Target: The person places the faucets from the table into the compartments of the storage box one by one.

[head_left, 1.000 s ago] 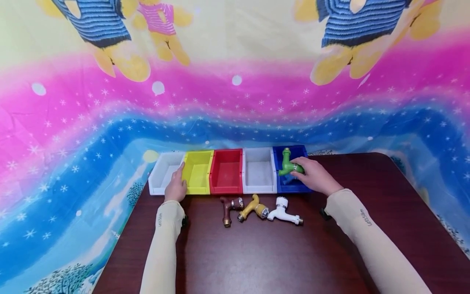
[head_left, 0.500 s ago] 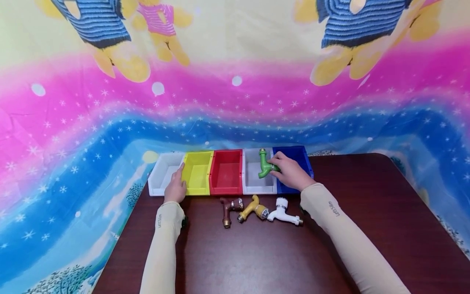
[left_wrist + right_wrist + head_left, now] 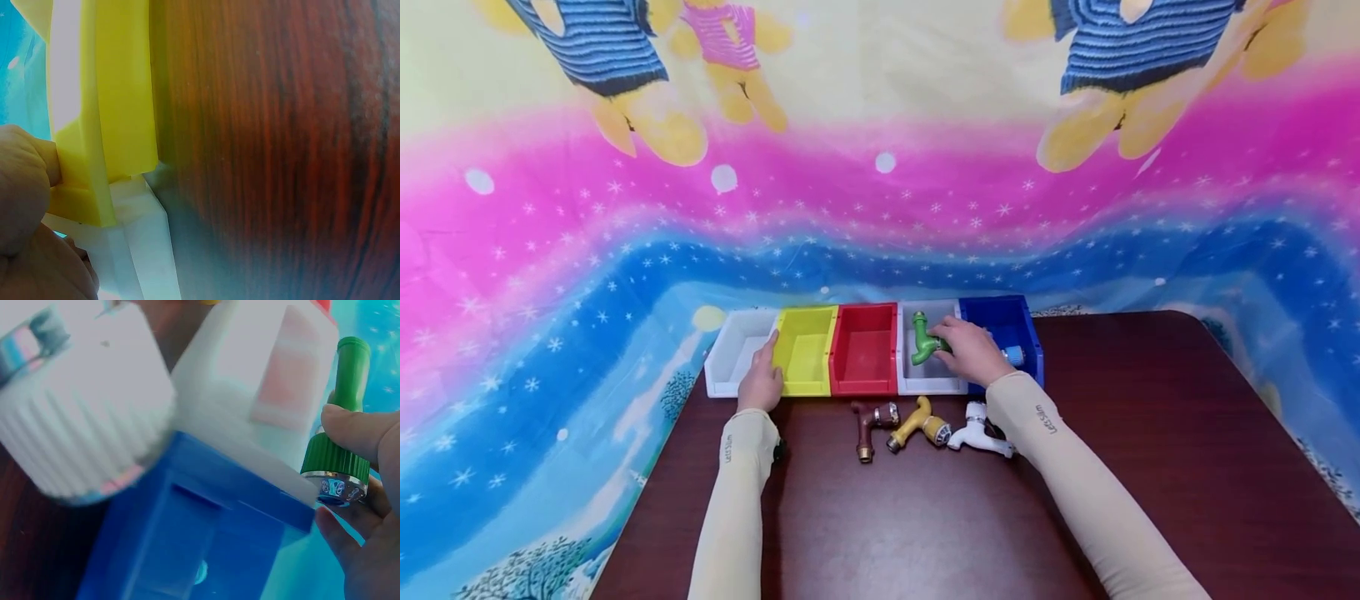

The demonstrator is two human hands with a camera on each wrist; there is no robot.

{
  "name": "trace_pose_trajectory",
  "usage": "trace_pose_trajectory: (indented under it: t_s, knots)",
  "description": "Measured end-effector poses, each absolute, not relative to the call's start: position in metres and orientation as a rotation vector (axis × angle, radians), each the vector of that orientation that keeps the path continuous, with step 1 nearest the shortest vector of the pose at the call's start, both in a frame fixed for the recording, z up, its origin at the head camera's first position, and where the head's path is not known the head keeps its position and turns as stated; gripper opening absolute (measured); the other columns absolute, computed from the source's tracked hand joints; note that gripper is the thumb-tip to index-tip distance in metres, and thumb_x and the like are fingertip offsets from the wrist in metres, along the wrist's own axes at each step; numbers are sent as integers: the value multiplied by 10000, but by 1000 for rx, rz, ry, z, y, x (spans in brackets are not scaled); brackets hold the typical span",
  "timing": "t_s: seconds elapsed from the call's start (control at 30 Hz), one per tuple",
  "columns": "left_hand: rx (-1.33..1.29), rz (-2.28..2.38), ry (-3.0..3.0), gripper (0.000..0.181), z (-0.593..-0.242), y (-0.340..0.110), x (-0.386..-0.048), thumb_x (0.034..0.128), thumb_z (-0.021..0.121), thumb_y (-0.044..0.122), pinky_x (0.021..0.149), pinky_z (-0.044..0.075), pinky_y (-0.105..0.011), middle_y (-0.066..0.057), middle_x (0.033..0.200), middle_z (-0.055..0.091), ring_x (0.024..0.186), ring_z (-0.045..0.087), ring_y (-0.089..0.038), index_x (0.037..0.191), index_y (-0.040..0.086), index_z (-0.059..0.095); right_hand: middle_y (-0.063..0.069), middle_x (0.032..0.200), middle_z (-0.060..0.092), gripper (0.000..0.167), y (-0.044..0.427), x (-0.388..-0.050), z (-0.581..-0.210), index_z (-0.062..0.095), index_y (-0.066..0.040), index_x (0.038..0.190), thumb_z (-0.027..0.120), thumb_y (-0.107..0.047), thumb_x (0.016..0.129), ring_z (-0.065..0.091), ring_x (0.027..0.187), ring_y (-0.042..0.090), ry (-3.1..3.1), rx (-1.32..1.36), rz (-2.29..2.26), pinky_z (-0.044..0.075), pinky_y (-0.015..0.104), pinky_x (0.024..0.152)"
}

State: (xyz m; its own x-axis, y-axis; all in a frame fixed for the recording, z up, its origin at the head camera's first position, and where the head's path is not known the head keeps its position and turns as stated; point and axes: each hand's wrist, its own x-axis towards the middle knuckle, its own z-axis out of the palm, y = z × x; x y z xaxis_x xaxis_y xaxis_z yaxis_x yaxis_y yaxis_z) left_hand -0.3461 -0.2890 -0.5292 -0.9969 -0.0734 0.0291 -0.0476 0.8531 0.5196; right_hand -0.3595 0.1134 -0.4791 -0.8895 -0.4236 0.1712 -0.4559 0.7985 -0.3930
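My right hand [image 3: 973,350] holds a green faucet [image 3: 920,337] by its handle end, over the right-hand white bin [image 3: 932,386]. The right wrist view shows thumb and fingers round the green ribbed handle [image 3: 337,453]. In the blue bin [image 3: 1039,367] lies a blue faucet [image 3: 1013,357], mostly hidden by my right hand. My left hand [image 3: 761,385] grips the wall where the yellow bin [image 3: 805,387] meets the left-hand white bin [image 3: 724,388]. On the table before the bins lie a brown faucet [image 3: 866,433], a yellow faucet [image 3: 917,427] and a white faucet [image 3: 976,433].
A red bin [image 3: 863,387] stands mid-row between the yellow and the right-hand white bin. The bins sit side by side near the back of the dark wooden table [image 3: 887,525]. A patterned cloth backdrop [image 3: 880,208] hangs right behind them.
My right hand has carried the green faucet leftward from over the blue bin to over the right-hand white bin, slightly lower now. My left hand stays in place.
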Motion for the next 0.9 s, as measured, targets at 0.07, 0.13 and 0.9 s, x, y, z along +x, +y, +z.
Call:
trace_pose_trajectory:
  t_s: [0.07,0.13,0.9]
  knots:
    - [88,-831,-2980,708,-528,-287,-347,1087,418,89,962,521,-591,-242,1647,293,1057,644,-461,1689,238,76,74,1191,669,363,114,-361,-483,700,-100,1316,746,-208,972,654,1020,262,-2899,697,656,558,471,899]
    - [94,-828,-2985,710,-527,-286,-348,1087,422,92,952,526,-583,-239,1639,305,1022,649,-444,1689,242,76,93,1211,677,373,115,-363,-486,699,-92,1321,750,-198,967,660,1079,296,-2892,697,636,551,501,951]
    - [115,-803,-2992,711,-526,-287,-346,1088,427,97,1040,485,-607,-240,1632,312,1232,582,-472,1688,236,73,92,1171,752,342,111,-383,-503,761,-106,1242,781,-264,940,688,1138,272,-2900,867,252,286,483,1265]
